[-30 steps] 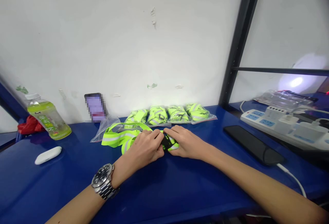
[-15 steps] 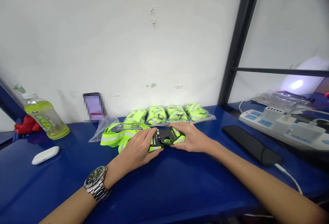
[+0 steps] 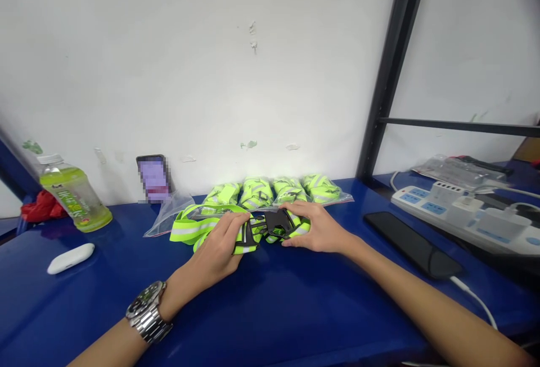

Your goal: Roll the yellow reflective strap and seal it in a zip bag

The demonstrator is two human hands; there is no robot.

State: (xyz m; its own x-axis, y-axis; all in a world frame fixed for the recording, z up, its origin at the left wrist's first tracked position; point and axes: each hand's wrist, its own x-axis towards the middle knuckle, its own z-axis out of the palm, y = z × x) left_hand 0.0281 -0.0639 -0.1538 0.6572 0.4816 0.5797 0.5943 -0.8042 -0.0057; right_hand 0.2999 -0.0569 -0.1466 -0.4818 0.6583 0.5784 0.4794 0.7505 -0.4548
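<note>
Neon-yellow reflective straps [image 3: 192, 229] with pale grey stripes lie bunched over the blue table, a loop trailing left. My left hand [image 3: 219, 243], a metal watch [image 3: 147, 311] on its wrist, grips the strap at one black plastic buckle half [image 3: 248, 236]. Between thumb and fingers, my right hand [image 3: 318, 226] holds the other, wider buckle half [image 3: 278, 223] and its strap. The two halves are apart, with a small gap between them. Just behind the hands are several clear bags [image 3: 257, 193] of similar folded straps against the wall.
An open clear bag [image 3: 166, 215] lies left of the straps, near a propped phone [image 3: 154, 176]. Further left are a green drink bottle [image 3: 76, 195] and a white case [image 3: 71, 258]. On the right, a black phone [image 3: 413, 243] lies beside a power strip [image 3: 442, 204].
The buckle halves, close together before, have moved apart. My left hand has shifted left and slightly toward me with its half; my right hand has moved slightly right.
</note>
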